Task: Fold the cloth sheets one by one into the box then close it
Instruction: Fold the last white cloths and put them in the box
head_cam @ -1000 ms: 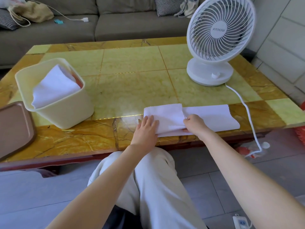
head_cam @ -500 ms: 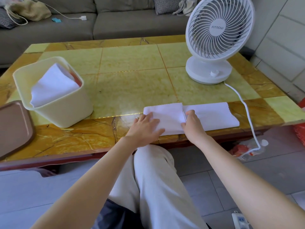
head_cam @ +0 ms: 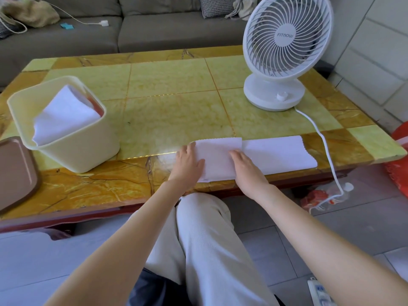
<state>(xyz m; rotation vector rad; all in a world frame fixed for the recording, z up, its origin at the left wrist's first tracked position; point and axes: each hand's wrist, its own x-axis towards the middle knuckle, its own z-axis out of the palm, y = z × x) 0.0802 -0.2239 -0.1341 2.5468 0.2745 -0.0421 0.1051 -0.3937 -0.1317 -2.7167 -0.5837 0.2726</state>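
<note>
A white cloth sheet [head_cam: 276, 154] lies as a long strip along the table's near edge, its left end folded over onto itself. My left hand [head_cam: 187, 163] presses flat on the left edge of the folded part. My right hand [head_cam: 245, 165] rests flat on the fold, fingers straight. A cream plastic box [head_cam: 88, 151] stands open at the left of the table with a folded white cloth [head_cam: 64, 117] leaning inside it. A brown lid [head_cam: 15, 171] lies at the far left edge.
A white desk fan [head_cam: 284, 49] stands at the back right of the yellow marble table [head_cam: 172, 107]; its white cable [head_cam: 324, 146] runs off the near right edge beside the cloth. A grey sofa [head_cam: 154, 29] sits behind. My knees are under the table edge.
My right hand let go of the folded edge it pinched and now lies flat on the fold, slightly left. My left hand shifted a little left along the cloth's end.
</note>
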